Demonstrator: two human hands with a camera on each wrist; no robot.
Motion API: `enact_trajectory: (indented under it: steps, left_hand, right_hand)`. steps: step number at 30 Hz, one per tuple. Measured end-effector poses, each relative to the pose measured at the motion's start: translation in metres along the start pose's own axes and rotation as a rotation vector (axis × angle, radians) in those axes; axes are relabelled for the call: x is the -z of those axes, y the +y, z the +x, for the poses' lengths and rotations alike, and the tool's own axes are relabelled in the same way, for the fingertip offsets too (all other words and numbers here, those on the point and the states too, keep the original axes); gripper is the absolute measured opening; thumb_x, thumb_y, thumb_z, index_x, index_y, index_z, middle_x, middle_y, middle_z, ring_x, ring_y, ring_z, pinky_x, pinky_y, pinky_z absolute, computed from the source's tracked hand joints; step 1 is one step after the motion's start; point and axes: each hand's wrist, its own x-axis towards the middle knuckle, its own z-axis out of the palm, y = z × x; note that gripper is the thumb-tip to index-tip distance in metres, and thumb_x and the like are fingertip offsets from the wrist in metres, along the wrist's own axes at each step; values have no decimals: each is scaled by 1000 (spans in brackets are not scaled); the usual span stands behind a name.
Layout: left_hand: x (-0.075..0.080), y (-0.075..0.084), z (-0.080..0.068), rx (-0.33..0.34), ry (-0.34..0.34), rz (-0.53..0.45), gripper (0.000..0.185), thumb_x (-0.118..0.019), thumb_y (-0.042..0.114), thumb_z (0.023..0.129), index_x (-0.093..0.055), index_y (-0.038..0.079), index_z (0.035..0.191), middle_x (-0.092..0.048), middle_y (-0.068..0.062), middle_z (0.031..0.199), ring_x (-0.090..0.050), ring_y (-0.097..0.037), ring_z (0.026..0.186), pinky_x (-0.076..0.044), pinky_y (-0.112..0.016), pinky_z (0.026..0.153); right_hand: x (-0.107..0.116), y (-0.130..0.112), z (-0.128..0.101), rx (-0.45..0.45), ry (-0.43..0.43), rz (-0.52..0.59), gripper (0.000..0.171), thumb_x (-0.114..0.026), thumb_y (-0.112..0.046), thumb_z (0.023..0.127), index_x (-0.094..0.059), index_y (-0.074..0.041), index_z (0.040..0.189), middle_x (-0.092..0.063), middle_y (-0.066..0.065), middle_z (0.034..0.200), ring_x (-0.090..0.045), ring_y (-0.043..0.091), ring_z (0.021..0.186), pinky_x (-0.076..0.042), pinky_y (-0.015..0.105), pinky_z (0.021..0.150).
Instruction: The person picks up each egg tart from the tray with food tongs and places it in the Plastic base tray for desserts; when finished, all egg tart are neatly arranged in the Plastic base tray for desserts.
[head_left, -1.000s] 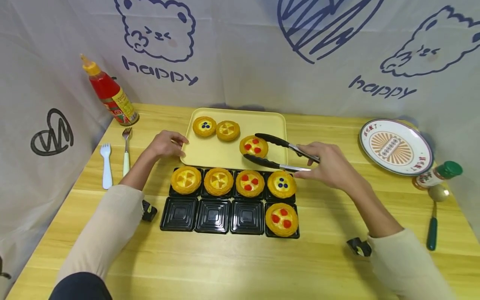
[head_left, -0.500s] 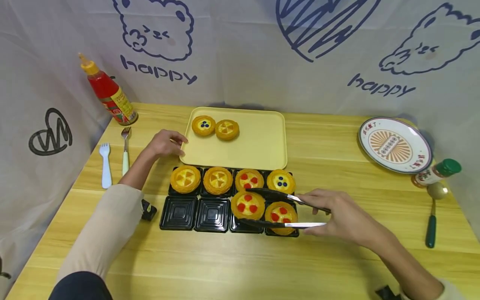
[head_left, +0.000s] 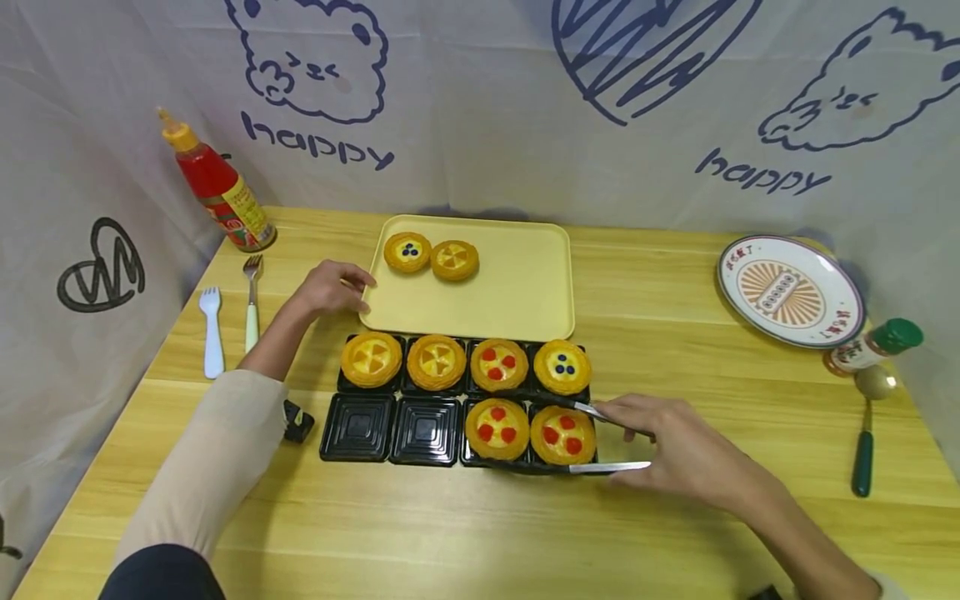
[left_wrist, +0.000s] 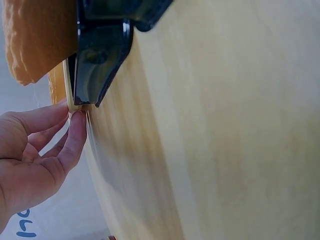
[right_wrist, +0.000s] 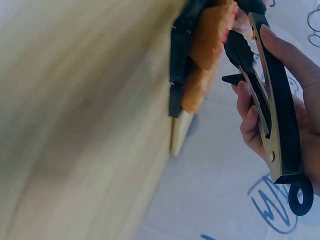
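Note:
My right hand [head_left: 678,446] grips the black-and-silver tongs [head_left: 609,468], seen from the side in the right wrist view. Their arms are spread on either side of a strawberry tart [head_left: 497,429], which sits in the third compartment of the near row of black trays [head_left: 426,429]. Beside it, another strawberry tart [head_left: 564,435] fills the right end of that row. At the yellow tray [head_left: 517,292], my left hand [head_left: 328,287] pinches the left edge between thumb and fingers. A blueberry tart [head_left: 407,252] and a triangle-topped tart [head_left: 454,261] lie on this tray.
Several tarts [head_left: 371,360] fill the far row of black trays. Left are a blue fork [head_left: 213,333], a metal fork [head_left: 252,308] and a red sauce bottle [head_left: 225,196]. Right are a plate [head_left: 791,292], a green-capped jar [head_left: 873,346] and a spoon [head_left: 864,462].
The tongs carried a strawberry tart from the yellow tray down to the near row. It now sits in the third compartment, with the tongs' arms lower and spread wider. My left hand stayed put.

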Motion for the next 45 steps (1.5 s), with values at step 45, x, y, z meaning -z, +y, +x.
enact_trajectory:
  steps: [45]
  left_hand:
    - [-1,0,-1,23,15,-20,41,-69,-4,79,-61,-6,119,-57,-23,111,-54,-32,101,-47,-26,70]
  right_hand:
    - [1,38,202,-285,-21,54,79,-78,-36,77,-43,-4,141,-43,21,144,-39,37,133,-37,48,106]
